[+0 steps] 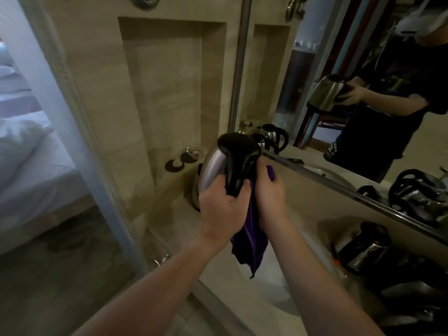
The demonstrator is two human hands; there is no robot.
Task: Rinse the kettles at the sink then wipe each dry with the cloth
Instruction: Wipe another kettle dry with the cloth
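1. Nearest the camera, two bare forearms rise from the bottom edge toward mid-frame, meeting around one steel electric kettle held in the air above the counter.

2. The left hand has its fingers curled round the lower end of the kettle's black handle; it carries the weight. The kettle is tilted, its polished body toward the left of the frame.

3. The right hand grips a purple cloth against the handle side of the kettle. How its fingers lie beneath the cloth cannot be seen; loose cloth hangs down between the wrists.

4. Handling, as a judgement: the steel shell looks smooth and, if wet from rinsing, slippery, so the moulded handle is the sound place to hold. Probably empty, it should be fairly light and rigid, though a knock on stone could dent it. The cloth is soft and limp, and will fold round the curved body.

5. Outward: a second kettle stands on the counter just behind the held one, largely hidden. More kettles crowd the lower right.

6. Part of the sink basin shows pale below the hanging cloth.

7. The mirror in the upper right reflects the person holding the kettle. Two small dark dishes sit in the wall niche at centre left.
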